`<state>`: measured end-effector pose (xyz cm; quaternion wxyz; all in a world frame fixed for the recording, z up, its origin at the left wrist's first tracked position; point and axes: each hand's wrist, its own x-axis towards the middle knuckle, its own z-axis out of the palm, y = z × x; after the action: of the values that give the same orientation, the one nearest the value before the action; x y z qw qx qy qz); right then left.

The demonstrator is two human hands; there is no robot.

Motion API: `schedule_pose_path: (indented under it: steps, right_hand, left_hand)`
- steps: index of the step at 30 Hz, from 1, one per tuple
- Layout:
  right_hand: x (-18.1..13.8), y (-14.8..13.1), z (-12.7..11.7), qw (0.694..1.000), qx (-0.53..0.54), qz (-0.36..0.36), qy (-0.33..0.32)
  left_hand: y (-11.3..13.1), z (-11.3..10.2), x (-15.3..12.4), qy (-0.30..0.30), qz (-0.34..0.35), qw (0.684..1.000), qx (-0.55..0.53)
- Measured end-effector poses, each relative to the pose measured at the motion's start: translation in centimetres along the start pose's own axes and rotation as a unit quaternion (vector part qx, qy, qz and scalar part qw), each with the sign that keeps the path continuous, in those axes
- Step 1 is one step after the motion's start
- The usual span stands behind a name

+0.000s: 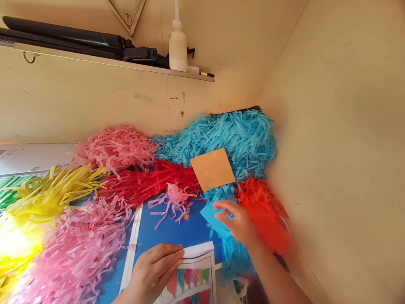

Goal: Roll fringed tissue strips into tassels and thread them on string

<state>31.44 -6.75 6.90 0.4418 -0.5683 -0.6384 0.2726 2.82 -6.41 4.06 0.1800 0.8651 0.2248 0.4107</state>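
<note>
My left hand [158,266] is at the bottom centre, its fingers together and pressed on the folded top edge of a printed sheet [190,280] with pictures of coloured bunting. Its thumb is hidden. Up and to the right, my right hand [236,221] hovers over a blue square of paper [213,219], fingers curved and apart, with nothing seen between them. Whether it touches the blue square I cannot tell. Just beyond lies an orange square of paper [213,170], resting on a pile of light blue paper fringe [243,135].
Pink [117,145], yellow [53,194], red [142,183] and orange-red fringe [262,207] cover much of the blue table [161,236]. A small lilac tassel [174,200] lies mid-table. Above, a wall shelf [95,61] carries a white nozzle bottle [178,48] and a black folded stand [79,40]. A wall bounds the right.
</note>
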Motion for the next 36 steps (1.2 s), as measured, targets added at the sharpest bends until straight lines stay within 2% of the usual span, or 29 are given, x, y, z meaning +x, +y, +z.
schedule_pose_path:
  steps: [2, 4, 6, 8, 12, 17, 19, 22, 25, 28, 32, 36]
  right_hand:
    - [4.2, 0.8, -1.9, 0.989, -0.089, 0.016, 0.115]
    - [8.1, 2.0, -3.3, 0.96, -0.211, 0.039, 0.182]
    - [11.1, 3.2, -4.1, 0.94, -0.278, 0.061, 0.19]
    - [12.7, 3.9, -4.3, 0.938, -0.288, 0.067, 0.183]
    - [12.1, 2.9, -4.6, 0.947, -0.255, 0.043, 0.189]
    - [9.0, -1.9, -5.5, 0.972, -0.151, 0.006, 0.181]
    - [8.1, -3.7, -5.7, 0.985, -0.102, 0.006, 0.139]
    - [7.0, -5.0, -5.4, 0.994, -0.105, 0.007, -0.004]
    - [5.9, -4.9, -4.3, 0.98, -0.127, -0.023, -0.153]
    - [5.0, -4.8, -2.5, 0.962, -0.116, -0.055, -0.242]
    - [4.4, -5.0, -1.1, 0.948, -0.096, -0.061, -0.298]
    - [4.2, -4.3, -1.5, 0.953, -0.059, 0.005, -0.298]
  left_hand:
    - [0.1, 0.0, -0.1, 0.001, -0.012, 1.0, 0.003]
    - [0.2, -0.1, -0.1, -0.001, -0.019, 1.0, 0.002]
    - [0.3, -0.1, -0.1, -0.011, -0.022, 1.0, 0.001]
    - [0.2, -0.1, -0.1, -0.017, -0.021, 1.0, 0.003]
    - [-0.1, 0.0, 0.0, -0.015, -0.015, 1.0, -0.001]
    - [-0.1, -0.2, 1.0, -0.013, 0.006, 1.0, -0.007]
    - [0.0, -0.3, 1.2, -0.006, 0.011, 1.0, 0.007]
    - [0.2, -0.3, 1.1, 0.007, -0.005, 0.998, 0.066]
    - [0.6, 0.0, 0.5, 0.004, -0.055, 0.994, 0.093]
    - [0.9, 0.4, 0.1, -0.02, -0.104, 0.994, 0.037]
    - [0.9, 0.8, 0.1, -0.046, -0.124, 0.988, -0.082]
    - [0.8, 0.8, -0.3, -0.023, -0.147, 0.982, -0.12]
